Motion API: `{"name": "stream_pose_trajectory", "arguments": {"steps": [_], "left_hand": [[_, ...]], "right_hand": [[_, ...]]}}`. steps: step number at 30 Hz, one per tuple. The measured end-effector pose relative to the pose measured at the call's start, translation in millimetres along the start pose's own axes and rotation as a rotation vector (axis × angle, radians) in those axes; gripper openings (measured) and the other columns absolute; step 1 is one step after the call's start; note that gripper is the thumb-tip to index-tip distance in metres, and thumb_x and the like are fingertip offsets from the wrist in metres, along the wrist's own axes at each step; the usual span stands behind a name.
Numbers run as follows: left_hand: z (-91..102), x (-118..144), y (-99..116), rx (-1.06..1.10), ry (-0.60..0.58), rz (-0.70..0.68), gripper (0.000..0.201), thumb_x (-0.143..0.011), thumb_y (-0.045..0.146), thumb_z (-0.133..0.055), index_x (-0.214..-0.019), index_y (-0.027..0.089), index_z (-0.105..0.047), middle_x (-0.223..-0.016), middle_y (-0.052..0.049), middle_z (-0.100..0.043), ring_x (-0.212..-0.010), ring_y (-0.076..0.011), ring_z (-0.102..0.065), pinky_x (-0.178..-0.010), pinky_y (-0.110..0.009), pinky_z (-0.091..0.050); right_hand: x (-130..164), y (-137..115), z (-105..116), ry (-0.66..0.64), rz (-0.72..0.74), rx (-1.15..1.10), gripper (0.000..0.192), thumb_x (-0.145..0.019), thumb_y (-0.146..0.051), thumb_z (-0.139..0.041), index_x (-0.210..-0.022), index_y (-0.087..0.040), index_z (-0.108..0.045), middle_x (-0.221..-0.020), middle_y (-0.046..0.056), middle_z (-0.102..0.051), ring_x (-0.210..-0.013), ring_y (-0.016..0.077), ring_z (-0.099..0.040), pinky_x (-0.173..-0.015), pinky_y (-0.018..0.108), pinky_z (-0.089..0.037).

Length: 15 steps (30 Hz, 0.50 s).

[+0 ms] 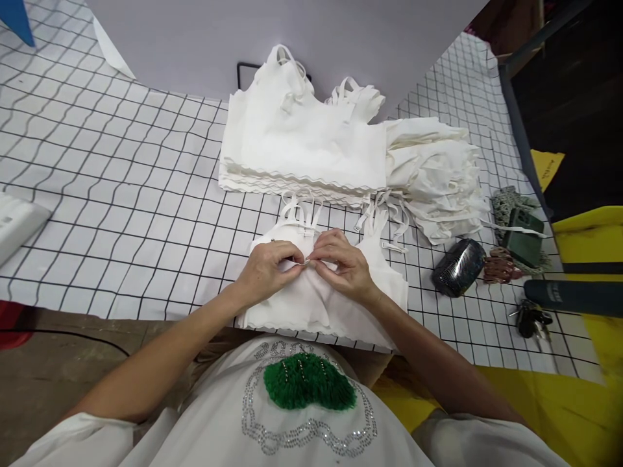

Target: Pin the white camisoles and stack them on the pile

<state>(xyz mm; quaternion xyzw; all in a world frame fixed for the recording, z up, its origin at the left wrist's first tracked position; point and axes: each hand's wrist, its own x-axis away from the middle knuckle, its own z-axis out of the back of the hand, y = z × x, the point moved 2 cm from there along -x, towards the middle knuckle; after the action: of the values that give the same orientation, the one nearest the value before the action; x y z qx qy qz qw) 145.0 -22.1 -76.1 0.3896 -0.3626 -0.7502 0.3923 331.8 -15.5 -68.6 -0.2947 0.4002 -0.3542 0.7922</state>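
White bra tops (287, 305) with thin straps lie flat at the table edge nearest me, below both hands. My left hand (270, 266) is closed over the middle of the top one, thumb and forefinger pinched together. Facing it, my right hand (343, 264) pinches as well, its fingertips almost touching the left ones. Between them is a bit of thin white strap (306, 262), mostly covered by the fingers; any small fitting on it is too tiny to make out. Loose straps (304, 217) with sliders stick out beyond my hands.
Behind lies a neat stack of white bra tops (306, 143), with a looser white pile (433, 175) to its right. On the right are a shiny black case (459, 267), a green phone (523, 237), keys (533, 322) and a dark bottle (574, 296). A grey panel (287, 39) stands behind.
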Motion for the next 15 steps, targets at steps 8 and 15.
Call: {"name": "stream_pose_trajectory", "arguments": {"steps": [8, 15], "left_hand": [[0.1, 0.4, 0.6, 0.003, -0.005, -0.008, 0.008, -0.087, 0.013, -0.066, -0.08, 0.018, -0.068, -0.076, -0.001, -0.073, -0.066, -0.0125, -0.065, -0.064, -0.023, -0.051], [-0.1, 0.3, -0.5, -0.003, -0.007, -0.014, 0.009, -0.086, 0.011, -0.066, -0.08, 0.018, -0.067, -0.076, 0.0, -0.073, -0.067, -0.0128, -0.065, -0.065, -0.024, -0.051]], "right_hand": [[-0.1, -0.6, -0.9, -0.013, 0.059, 0.024, 0.011, -0.09, -0.015, -0.063, -0.089, -0.023, -0.071, -0.076, 0.005, -0.067, -0.085, 0.0221, -0.058, -0.081, 0.044, -0.051], [-0.4, -0.3, -1.6, 0.001, 0.029, 0.058, 0.01, -0.089, -0.018, -0.064, -0.085, -0.022, -0.071, -0.074, 0.005, -0.068, -0.083, 0.0225, -0.06, -0.078, 0.045, -0.053]]}}
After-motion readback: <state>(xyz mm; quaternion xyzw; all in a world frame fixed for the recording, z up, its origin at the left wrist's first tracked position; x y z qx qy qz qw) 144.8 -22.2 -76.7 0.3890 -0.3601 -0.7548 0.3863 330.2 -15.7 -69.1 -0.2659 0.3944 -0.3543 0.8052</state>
